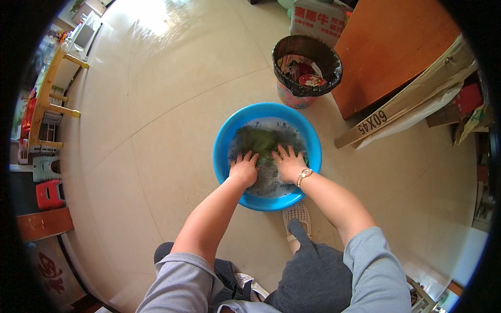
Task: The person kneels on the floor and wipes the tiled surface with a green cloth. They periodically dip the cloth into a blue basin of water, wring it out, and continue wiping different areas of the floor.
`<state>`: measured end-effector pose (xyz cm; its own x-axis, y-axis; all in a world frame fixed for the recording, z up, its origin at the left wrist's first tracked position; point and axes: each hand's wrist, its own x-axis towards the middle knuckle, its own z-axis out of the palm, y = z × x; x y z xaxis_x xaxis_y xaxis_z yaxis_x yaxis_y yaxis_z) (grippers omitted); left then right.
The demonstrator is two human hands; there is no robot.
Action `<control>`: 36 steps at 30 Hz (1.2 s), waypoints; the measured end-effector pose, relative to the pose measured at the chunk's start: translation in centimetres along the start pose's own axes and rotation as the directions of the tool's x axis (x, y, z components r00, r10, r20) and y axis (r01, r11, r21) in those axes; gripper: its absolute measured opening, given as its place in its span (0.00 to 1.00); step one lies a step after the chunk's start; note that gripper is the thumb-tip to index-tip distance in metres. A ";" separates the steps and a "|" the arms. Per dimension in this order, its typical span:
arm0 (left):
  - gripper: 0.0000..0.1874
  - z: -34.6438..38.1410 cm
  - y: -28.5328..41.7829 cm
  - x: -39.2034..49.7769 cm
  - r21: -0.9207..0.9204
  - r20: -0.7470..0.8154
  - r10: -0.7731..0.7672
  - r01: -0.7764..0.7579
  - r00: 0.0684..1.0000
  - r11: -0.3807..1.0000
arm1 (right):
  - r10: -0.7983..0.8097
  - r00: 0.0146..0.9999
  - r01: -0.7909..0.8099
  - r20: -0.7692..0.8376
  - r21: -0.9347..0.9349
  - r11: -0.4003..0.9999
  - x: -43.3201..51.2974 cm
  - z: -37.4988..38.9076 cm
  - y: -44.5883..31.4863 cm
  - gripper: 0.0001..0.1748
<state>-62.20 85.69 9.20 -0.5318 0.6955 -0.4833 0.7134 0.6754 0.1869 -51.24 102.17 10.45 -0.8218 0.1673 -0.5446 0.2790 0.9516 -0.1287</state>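
A round blue plastic basin (267,204) stands on the floor with sudsy water (270,184) in it. Dark green fabric (260,141) lies partly under the water and foam. My left hand (244,169) is at the basin's left side, fingers spread and palm down at the water, near the fabric's lower edge. On the right side my right hand (290,166) also has its fingers spread, with its fingertips by the fabric; a metal-band watch is on that wrist. Neither hand is closed around the fabric. What lies beneath the palms is hidden.
A patterned waste bin with a black liner (307,94) stands just beyond the basin. Right of it are an orange-brown wooden panel (391,51) and a long flat cardboard piece (407,92). Stools, one of them red (50,194), line the far left. My shoe (296,215) is close to the basin.
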 end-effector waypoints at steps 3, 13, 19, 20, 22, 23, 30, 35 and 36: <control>0.31 0.9 -0.5 2.4 -0.161 0.324 -0.086 0.144 0.942 0.976 | -0.052 0.996 0.056 -0.070 0.058 0.997 0.3 0.3 0.1 0.29; 0.27 -2.7 0.0 4.4 -0.751 0.546 0.008 0.494 0.837 -0.437 | -0.150 0.951 0.212 -0.271 0.922 -0.325 -3.5 -8.2 1.0 0.19; 0.23 -3.4 2.3 0.6 -0.577 0.277 -0.015 0.154 0.961 -0.802 | 0.273 0.944 0.282 -0.185 0.882 -0.376 -2.5 -5.9 -0.5 0.19; 0.25 -3.9 2.6 0.0 -0.567 0.217 0.058 0.174 0.974 -0.805 | 0.302 0.861 0.417 -0.409 0.908 0.041 -2.2 -5.0 -1.2 0.20; 0.31 -5.1 3.2 -1.2 -0.504 0.122 0.206 0.240 0.971 -0.830 | 0.115 0.682 0.554 -0.722 0.613 0.563 -1.6 -3.4 -3.0 0.30; 0.38 -5.9 3.6 -1.3 -0.448 0.122 0.202 0.236 0.972 -0.862 | 0.053 0.572 0.564 -0.819 0.439 0.700 -1.4 -2.8 -4.0 0.37; 0.34 -8.9 4.3 -2.5 -0.669 0.241 -0.009 0.159 0.970 -0.726 | 0.092 0.640 0.538 -0.763 0.530 0.655 -0.5 -4.4 -6.2 0.40; 0.27 -8.6 3.9 -2.4 -0.749 0.261 -0.027 0.185 0.965 -0.636 | 0.058 0.741 0.496 -0.669 0.604 0.624 -1.1 -6.2 -6.4 0.25; 0.21 -8.3 4.0 -2.4 -0.721 0.249 -0.025 0.168 0.968 -0.672 | 0.056 0.736 0.497 -0.675 0.595 0.632 -1.3 -6.2 -6.4 0.22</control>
<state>-61.86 88.74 18.16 -0.4193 0.5949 -0.6858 -0.8979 -0.1602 0.4100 -55.04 97.43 17.15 -0.9244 0.3501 0.1511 0.0631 0.5312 -0.8449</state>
